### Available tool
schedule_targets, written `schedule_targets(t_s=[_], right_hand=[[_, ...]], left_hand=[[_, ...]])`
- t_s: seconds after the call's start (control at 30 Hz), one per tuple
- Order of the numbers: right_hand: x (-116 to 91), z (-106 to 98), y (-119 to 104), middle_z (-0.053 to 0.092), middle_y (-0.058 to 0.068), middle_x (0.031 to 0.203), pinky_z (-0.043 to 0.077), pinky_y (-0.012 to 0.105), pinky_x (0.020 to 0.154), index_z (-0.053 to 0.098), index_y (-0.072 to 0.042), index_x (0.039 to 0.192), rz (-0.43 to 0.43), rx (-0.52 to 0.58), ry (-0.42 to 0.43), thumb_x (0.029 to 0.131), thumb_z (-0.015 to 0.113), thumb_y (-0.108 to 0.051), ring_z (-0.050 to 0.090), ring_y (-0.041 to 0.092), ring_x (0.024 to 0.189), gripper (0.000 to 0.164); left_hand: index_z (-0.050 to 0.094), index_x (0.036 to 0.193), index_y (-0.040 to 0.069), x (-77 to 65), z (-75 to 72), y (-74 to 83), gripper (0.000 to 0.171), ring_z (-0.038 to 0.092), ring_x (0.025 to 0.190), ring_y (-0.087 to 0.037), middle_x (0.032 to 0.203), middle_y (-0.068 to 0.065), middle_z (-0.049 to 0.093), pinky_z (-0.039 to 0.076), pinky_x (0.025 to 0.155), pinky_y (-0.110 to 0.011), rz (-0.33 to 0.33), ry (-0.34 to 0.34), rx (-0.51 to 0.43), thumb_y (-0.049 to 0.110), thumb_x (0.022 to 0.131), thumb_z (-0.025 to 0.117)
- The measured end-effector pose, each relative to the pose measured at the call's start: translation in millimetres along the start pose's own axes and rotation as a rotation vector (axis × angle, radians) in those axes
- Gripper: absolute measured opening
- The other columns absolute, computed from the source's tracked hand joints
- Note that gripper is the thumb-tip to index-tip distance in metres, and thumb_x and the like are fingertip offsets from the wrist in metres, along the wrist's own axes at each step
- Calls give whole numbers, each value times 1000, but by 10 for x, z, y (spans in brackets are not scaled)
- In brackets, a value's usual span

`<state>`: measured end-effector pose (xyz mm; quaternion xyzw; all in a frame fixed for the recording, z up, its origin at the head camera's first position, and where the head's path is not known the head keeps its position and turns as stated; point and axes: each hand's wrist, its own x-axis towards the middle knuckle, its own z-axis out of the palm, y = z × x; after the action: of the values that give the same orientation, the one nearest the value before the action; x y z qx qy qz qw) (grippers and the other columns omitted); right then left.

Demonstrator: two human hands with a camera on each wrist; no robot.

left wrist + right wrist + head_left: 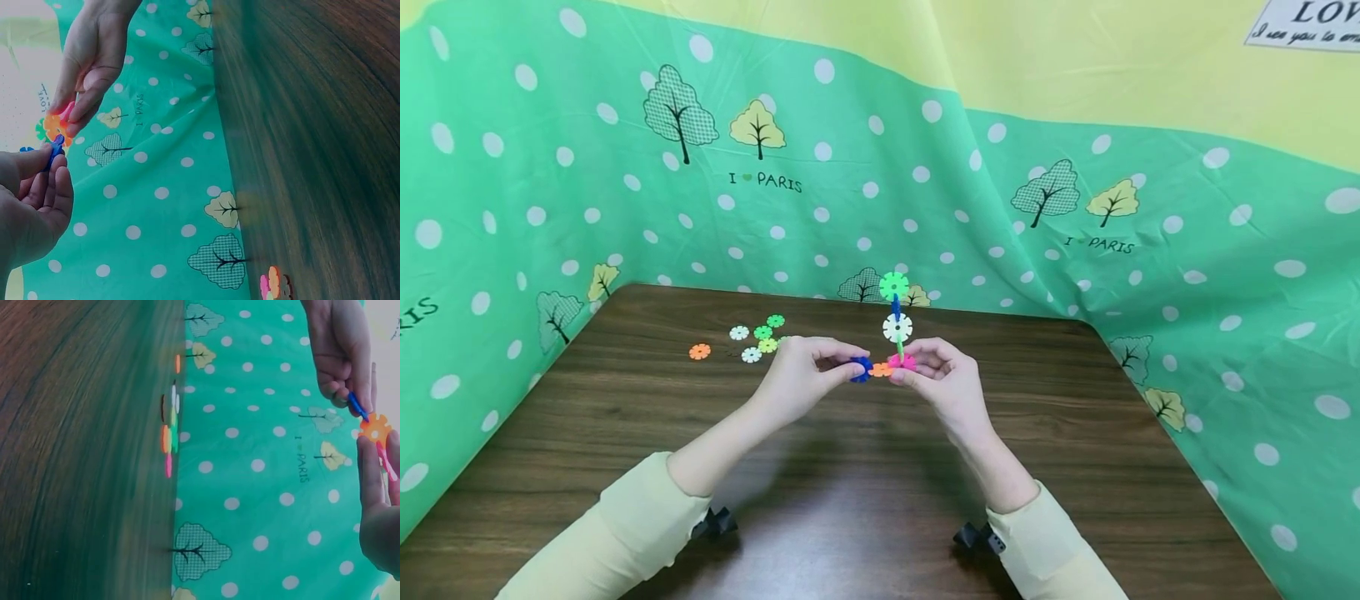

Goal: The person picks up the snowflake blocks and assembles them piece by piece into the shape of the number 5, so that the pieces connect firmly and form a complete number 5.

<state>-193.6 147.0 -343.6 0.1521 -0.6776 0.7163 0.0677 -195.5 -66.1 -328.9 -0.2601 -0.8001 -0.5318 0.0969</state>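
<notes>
In the head view, both hands hold a chain of notched plastic discs above the table. My left hand [793, 375] pinches a blue disc [861, 370] between thumb and fingers. Joined to it edge-on is an orange disc [881, 370], which also shows between the hands in the right wrist view. A pink disc [907, 362] at the orange one's other side is pinched by my right hand [953, 387]. From the pink disc a column rises: a light green disc [900, 347], a white disc [897, 327], a dark blue disc [896, 308], and a green disc [894, 287] on top.
Loose discs lie on the brown wooden table [625, 400] behind the left hand, among them an orange disc [700, 352], a white disc [739, 332] and a green disc [776, 321]. A green dotted curtain [820, 192] hangs along the table's back and sides.
</notes>
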Motion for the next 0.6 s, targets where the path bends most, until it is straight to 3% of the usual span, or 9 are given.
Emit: schedule_targets(t_s=[0.23,0.47,0.6], right_hand=[[-29,17,-30,71,1,80,57,32,70,62,-1,96,-26,16,6,73,77,3,70,16,72,28],[-55,25,10,72,3,84,56,37,73,61,-3,96,-25,125,-13,77,74,4,70,15,74,24],[-48,18,32,72,3,86,56,35,73,61,-6,96,-23,146,-16,79,72,5,70,15,77,24]], left_hand=[[76,95,9,-1,60,-5,15,68,69,-10,86,-5,74,54,59,-23,26,54,-38,12,81,74],[76,94,6,-18,101,19,15,67,66,-12,85,-6,74,53,56,-23,64,85,-56,10,80,75],[76,96,7,-8,81,11,17,66,64,-8,82,-4,73,53,55,-24,17,60,-63,12,79,75]])
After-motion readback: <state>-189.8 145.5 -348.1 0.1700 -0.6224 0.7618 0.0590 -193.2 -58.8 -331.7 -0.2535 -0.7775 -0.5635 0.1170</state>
